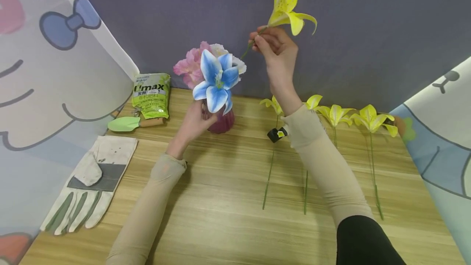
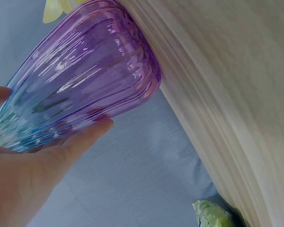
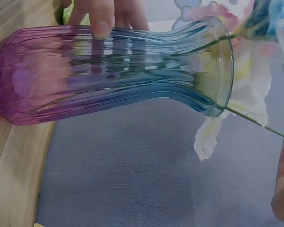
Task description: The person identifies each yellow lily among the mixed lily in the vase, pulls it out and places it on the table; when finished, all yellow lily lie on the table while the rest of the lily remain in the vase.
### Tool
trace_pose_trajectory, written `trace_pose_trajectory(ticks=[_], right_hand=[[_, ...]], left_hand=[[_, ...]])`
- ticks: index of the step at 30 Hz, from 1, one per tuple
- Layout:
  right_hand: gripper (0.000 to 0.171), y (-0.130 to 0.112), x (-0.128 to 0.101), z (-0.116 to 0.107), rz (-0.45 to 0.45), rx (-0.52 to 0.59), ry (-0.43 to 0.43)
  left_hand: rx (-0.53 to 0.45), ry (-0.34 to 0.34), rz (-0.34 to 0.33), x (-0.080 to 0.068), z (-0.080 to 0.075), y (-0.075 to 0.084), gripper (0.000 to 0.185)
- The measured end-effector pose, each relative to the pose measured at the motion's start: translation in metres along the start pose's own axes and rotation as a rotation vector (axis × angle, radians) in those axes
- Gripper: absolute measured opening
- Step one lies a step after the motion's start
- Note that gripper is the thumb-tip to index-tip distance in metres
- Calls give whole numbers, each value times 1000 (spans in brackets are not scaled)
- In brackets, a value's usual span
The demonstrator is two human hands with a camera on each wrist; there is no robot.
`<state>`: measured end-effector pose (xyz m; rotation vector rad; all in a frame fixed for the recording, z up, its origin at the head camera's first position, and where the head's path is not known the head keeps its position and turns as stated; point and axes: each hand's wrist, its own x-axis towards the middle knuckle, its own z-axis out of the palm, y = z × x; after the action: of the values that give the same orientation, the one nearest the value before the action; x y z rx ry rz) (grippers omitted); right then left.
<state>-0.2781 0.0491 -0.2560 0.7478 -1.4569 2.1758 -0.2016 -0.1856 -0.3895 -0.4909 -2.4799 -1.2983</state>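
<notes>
A ribbed purple-to-blue glass vase (image 1: 222,121) (image 2: 80,80) (image 3: 109,71) stands at the back of the wooden table (image 1: 228,199). It holds a blue lily (image 1: 216,81), pink blooms (image 1: 189,68) and a white bloom (image 1: 235,61). My left hand (image 1: 195,120) grips the vase at its side; its fingers (image 3: 102,16) (image 2: 80,139) curl round the glass. My right hand (image 1: 274,48), raised above the vase, pinches the stem of a yellow lily (image 1: 285,1). That stem (image 3: 255,122) reaches down to the vase's rim.
Three more yellow lilies (image 1: 336,114) lie on the table's right half with long green stems. A green bag (image 1: 151,94), a green trowel (image 1: 126,124) and a work glove (image 1: 90,183) lie at the left. Printed curtains hang on both sides.
</notes>
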Motion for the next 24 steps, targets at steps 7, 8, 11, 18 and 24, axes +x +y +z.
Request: trace_pose_trajectory(ticks=[7,8,11,18,24], right_hand=[[11,-4,-2,9,-48,12,-10],[11,-4,-2,10,-48,8,-15],[9,-1,-7,13,19,-54,-106],[10,16,-21,11,161,-308,-297],[13,20,-25,9,82,-324,-204]], left_hand=[[-34,0,13,-1,0,0,68],[-41,4,21,-1,0,-1,65],[-65,11,42,0,0,-2,62],[-4,20,41,-2,-2,-4,46],[-6,5,0,-3,-1,-2,50]])
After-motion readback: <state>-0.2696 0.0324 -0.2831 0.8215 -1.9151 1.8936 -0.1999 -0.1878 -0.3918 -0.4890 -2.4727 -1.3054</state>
